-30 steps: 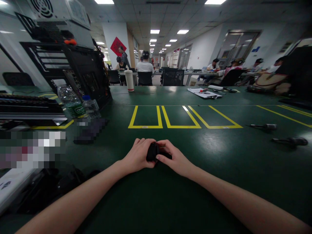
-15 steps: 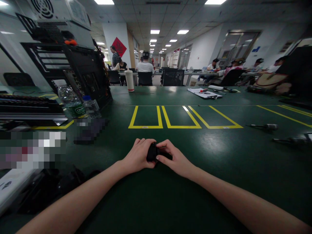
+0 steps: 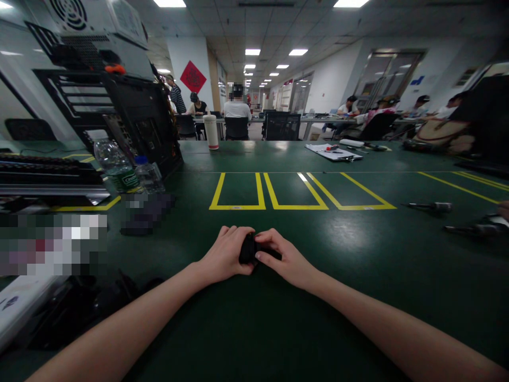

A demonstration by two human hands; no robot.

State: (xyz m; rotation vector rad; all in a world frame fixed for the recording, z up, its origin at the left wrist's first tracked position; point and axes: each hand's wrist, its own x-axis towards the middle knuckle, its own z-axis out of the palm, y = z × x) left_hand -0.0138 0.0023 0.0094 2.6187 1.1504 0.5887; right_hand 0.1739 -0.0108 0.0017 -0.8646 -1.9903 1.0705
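Observation:
My left hand is wrapped round a small black object on the green table, with fingers over its far side and the thumb on the near side. What kind of object it is, I cannot make out. From the other side my right hand pinches its right edge between curved fingers and thumb. A dark area lies under the right palm, and whether it is part of the object or shadow I cannot tell.
Yellow tape outlines mark the table ahead. Two screwdrivers lie at the right, with another person's hand at the edge. Plastic bottles, a computer case and dark items stand left. A clipboard and white cup are farther back.
Both my hands stay in nearly the same place on the black object. At the right edge another person's hand has appeared by the nearer screwdriver. A person in the background walked left.

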